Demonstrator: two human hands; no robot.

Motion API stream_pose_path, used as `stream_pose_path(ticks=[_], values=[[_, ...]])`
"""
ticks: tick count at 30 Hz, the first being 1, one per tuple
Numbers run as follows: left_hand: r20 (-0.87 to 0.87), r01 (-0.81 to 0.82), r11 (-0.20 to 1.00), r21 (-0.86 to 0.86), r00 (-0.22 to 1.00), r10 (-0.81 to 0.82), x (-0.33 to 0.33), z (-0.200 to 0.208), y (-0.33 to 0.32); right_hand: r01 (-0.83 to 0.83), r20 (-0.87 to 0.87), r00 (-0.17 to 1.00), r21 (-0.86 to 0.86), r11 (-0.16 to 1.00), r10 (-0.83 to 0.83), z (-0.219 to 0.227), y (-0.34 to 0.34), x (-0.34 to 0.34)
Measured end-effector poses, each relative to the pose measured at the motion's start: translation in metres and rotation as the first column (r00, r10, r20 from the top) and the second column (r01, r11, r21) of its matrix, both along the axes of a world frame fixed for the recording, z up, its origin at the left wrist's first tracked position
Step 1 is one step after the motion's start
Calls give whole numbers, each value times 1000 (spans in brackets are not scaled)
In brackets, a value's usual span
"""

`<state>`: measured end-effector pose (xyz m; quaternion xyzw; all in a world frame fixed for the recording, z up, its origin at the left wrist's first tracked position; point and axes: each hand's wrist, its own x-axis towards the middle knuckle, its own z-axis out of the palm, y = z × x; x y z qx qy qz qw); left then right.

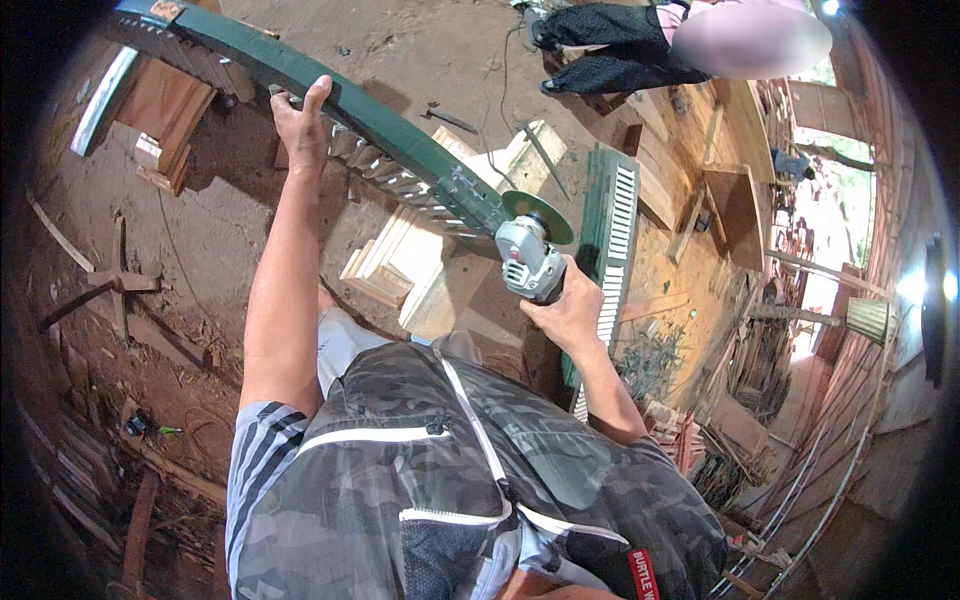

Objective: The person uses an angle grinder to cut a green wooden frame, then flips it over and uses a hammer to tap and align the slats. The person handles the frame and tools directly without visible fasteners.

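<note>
A long dark-green louvered shutter (pixel 395 125) runs from the far left down to the middle, its slats showing along its lower side. My left hand (pixel 302 128) is closed around its green edge, the thumb on the top face. In my right hand (pixel 572 308) is a grey angle grinder (pixel 530 258), gripped by its body. The grinder's round disc (pixel 545 213) sits at the shutter's near right end; I cannot tell whether it touches the wood or spins. Just to the right stands a second green shutter (pixel 598 215) with pale slats.
Stacked wooden blocks (pixel 385 260) are under the shutter, with more blocks (pixel 165 150) at the left. A hammer (pixel 452 120) lies on the dirt floor. Another person (pixel 610 45) is at the far side. Planks (pixel 665 180) and boards fill the right; a metal stand (pixel 122 282) is at left.
</note>
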<state>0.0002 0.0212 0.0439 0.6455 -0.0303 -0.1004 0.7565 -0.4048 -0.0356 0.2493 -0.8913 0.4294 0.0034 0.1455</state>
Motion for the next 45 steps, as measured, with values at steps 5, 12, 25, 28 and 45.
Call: stream_pose_path(ticks=[5,12,25,28,45], values=[[-23,16,1000,-21,1000,-16,-2,6,0,1,-34,999,18,1000,0,-7,4,5],[-7,10,995,96,1000,-9,-3,9,1,-12,-50,999,15,1000,12,-7,0,10],[12,1,1000,27,1000,-1,-4,13,0,-5,-118,993,33,999,9,-2,2,23],[12,-9,1000,-4,1000,9,-2,7,-1,-19,-125,992,24,1000,21,-3,1,23],[-22,21,1000,16,1000,-21,-4,14,1,-41,-79,996,12,999,42,-6,2,23]])
